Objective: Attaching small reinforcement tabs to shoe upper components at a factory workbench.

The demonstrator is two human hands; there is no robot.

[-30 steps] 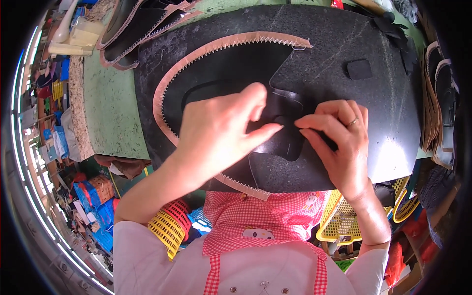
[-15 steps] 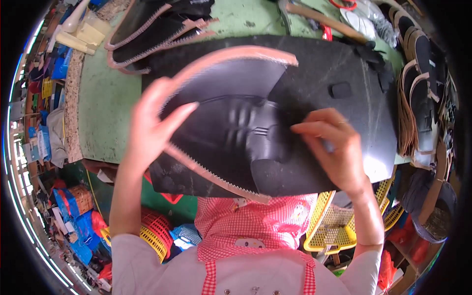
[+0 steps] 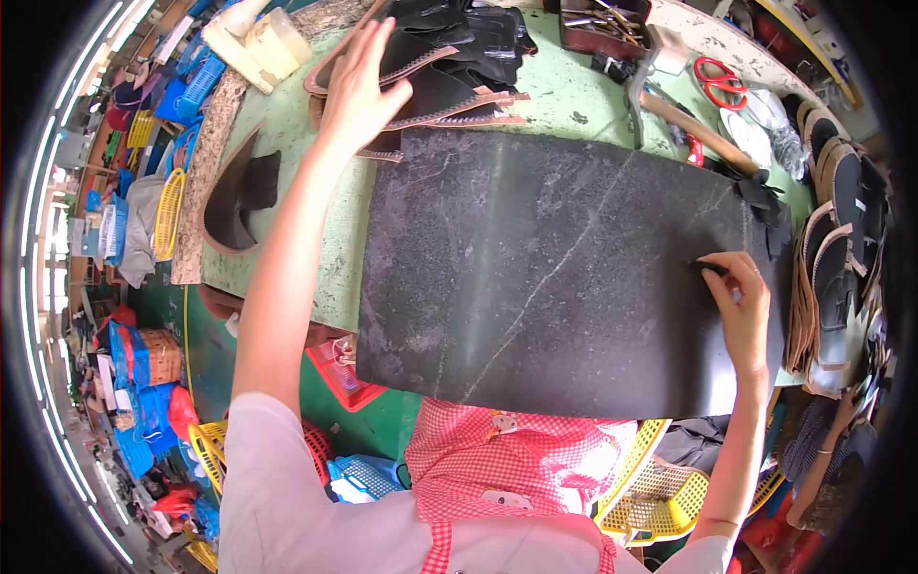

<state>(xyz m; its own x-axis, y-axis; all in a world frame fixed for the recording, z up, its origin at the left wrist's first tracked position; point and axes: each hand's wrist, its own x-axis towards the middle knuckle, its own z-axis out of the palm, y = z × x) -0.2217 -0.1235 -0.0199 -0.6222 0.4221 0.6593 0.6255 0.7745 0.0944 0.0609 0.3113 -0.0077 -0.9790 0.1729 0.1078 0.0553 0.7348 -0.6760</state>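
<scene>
My left hand [image 3: 359, 91] reaches to the far left, fingers stretched and thumb apart. It is over a stack of black leather shoe uppers [image 3: 449, 100] with pale, zigzag-notched edges; whether its fingertips touch them I cannot tell. My right hand [image 3: 736, 292] is closed in a pinch above the right part of a black work board [image 3: 535, 268]. A small black piece [image 3: 699, 264] shows at its fingertips. On the green tabletop left of the board lies a curved dark upper [image 3: 239, 196] with a black tab.
Behind the board lie a hammer [image 3: 698, 129], red-handled scissors [image 3: 719, 84] and a tool box [image 3: 602, 27]. More shoe uppers [image 3: 832, 258] are stacked at the right edge. Yellow baskets [image 3: 660, 497] and a red basket [image 3: 339, 378] stand below the table.
The upper my left hand held over the board is gone from there, and that hand has moved far left. A curved upper now lies left of the board. My right fingers now pinch the small piece.
</scene>
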